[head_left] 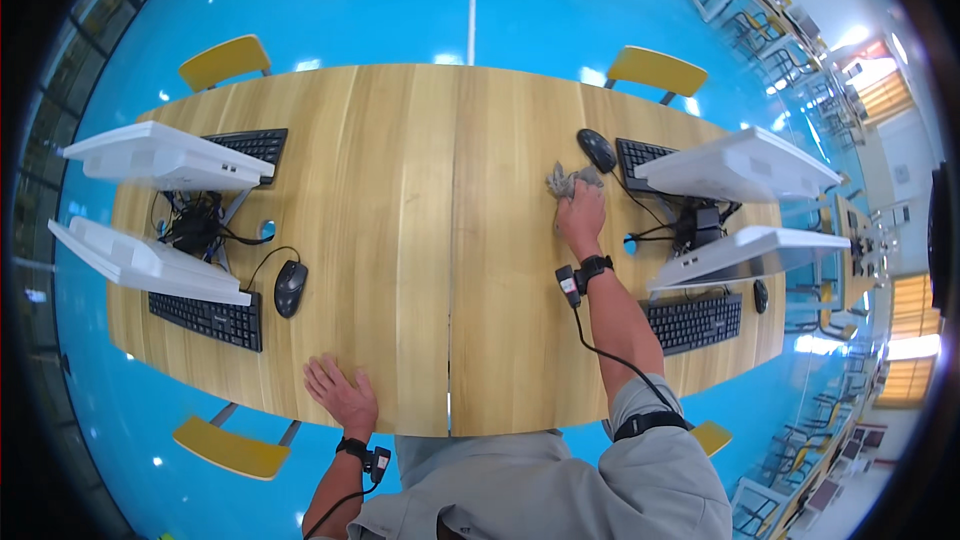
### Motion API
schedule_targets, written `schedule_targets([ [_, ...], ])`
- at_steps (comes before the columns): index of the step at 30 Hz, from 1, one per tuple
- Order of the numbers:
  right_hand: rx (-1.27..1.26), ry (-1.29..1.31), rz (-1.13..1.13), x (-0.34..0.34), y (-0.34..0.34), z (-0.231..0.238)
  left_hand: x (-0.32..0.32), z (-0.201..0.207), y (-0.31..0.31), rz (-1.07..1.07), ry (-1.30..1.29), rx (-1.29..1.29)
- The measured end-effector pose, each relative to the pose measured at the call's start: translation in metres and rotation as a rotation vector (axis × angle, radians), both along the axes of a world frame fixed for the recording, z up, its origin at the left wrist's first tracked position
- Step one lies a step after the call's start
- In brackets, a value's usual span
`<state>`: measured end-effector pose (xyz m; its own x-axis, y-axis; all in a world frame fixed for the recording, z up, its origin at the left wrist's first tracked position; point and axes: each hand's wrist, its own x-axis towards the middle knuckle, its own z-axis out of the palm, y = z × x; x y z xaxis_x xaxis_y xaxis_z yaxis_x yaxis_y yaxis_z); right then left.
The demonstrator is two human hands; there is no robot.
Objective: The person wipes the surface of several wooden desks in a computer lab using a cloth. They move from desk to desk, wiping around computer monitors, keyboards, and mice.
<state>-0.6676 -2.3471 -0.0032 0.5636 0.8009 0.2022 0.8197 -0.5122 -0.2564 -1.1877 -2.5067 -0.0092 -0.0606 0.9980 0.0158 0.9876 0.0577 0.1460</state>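
Note:
My right hand (583,215) reaches over the right half of the wooden table (420,170), fingers closed on a crumpled grey cloth (573,180) that touches the tabletop. Just beyond the cloth lies a black computer mouse (597,149), with a black keyboard (643,160) beside it. Near the front edge, my left hand (343,395) lies flat on the wood with its fingers spread and nothing in it. Closest to that hand is another black mouse (290,288), a little farther up the table.
White monitors stand in pairs at the left (160,265) and right (740,165) ends, with tangled black cables (197,223) between them. More keyboards (205,318) sit by the screens. Yellow chairs (655,70) surround the table. A thin seam (452,240) splits the tabletop.

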Motion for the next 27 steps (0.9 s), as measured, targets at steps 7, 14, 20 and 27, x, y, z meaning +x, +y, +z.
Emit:
schedule_targets([
  [7, 0.048, 0.04, -0.026, -0.008, -0.103, -0.002, 0.001, 0.001, -0.001, -0.036, 0.009, 0.035],
  [14, 0.031, 0.032, 0.059, -0.025, -0.179, 0.003, 0.001, 0.001, -0.004, -0.018, -0.031, 0.053],
  [20, -0.017, 0.036, 0.082, -0.018, -0.14, 0.009, -0.001, 0.0, -0.001, 0.007, -0.044, 0.044],
  [27, 0.022, 0.032, 0.123, -0.046, -0.041, -0.002, 0.0, 0.004, -0.002, 0.018, -0.075, 0.049],
])
